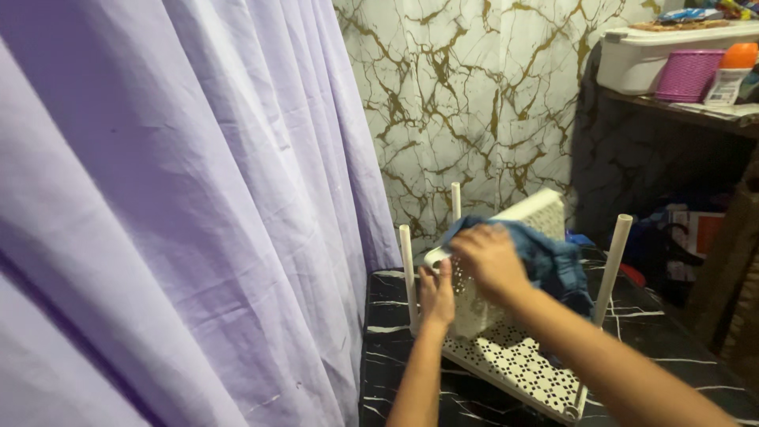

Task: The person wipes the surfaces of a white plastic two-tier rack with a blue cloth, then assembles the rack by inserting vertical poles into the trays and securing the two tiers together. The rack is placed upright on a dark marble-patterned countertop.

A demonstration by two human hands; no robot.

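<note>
Our right hand closes on a soft blue cloth, pressing it on the tilted upper panel of a white perforated plastic rack. Our left hand wraps the panel's near-left edge beside a post. The rack looks light and stiff (likely to slide on the glossy black marbled table), best held by its solid rims. The purple curtain crowds the left; open room lies at right.
</note>
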